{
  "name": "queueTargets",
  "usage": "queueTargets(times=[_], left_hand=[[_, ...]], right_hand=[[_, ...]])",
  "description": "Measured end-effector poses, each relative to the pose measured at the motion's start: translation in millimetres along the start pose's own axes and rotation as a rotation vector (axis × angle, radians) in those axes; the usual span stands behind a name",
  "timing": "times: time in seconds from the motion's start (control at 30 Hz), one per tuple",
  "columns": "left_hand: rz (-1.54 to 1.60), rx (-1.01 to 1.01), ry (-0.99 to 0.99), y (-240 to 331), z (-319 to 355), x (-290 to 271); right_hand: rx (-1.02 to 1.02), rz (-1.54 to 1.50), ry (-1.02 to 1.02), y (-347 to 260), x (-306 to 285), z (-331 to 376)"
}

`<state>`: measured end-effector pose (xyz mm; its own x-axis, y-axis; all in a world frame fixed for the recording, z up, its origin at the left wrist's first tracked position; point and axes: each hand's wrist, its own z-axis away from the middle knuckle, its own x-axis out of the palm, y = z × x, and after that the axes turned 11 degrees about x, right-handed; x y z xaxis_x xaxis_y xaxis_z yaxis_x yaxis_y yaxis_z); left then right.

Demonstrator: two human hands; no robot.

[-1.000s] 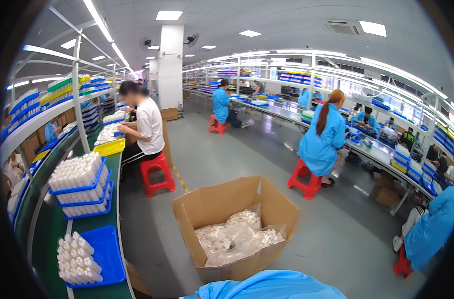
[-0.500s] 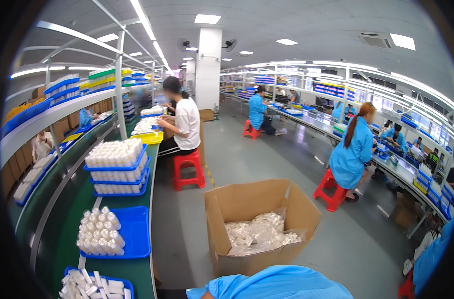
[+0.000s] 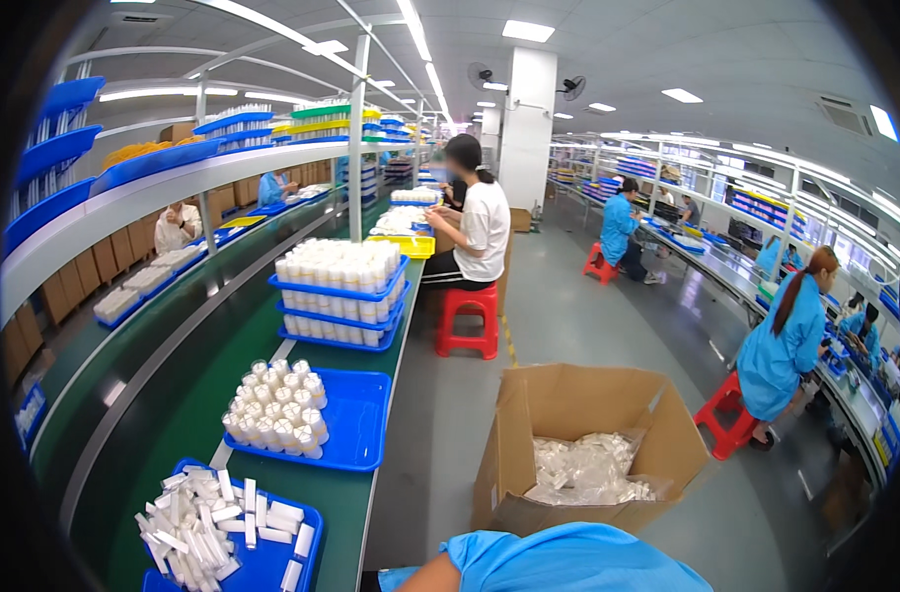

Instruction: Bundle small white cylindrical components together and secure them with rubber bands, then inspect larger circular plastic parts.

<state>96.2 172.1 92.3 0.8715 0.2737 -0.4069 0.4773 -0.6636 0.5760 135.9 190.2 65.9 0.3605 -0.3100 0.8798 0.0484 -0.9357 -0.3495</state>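
On the green conveyor belt, upright white cylinders are half-filling a blue plastic tray at eight o'clock, loose white oblongs are lying jumbled toward seven, and I cannot tell the out-of-view hands' fingers.

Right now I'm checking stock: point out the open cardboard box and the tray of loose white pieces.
Open cardboard box (image 3: pixel 593 403), head view: its inner far wall.
Tray of loose white pieces (image 3: pixel 262 561), head view: its bare blue bottom.
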Motion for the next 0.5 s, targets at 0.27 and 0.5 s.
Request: queueTargets(times=[0.27,0.5], left_hand=[[-0.102,-0.045,0.042,-2,-1,-4],[-0.166,-0.073,0.055,-6,-8,-2]], right_hand=[[-0.104,0.816,0.071,-35,11,3],[-0.205,2.056,0.027,-11,43,16]])
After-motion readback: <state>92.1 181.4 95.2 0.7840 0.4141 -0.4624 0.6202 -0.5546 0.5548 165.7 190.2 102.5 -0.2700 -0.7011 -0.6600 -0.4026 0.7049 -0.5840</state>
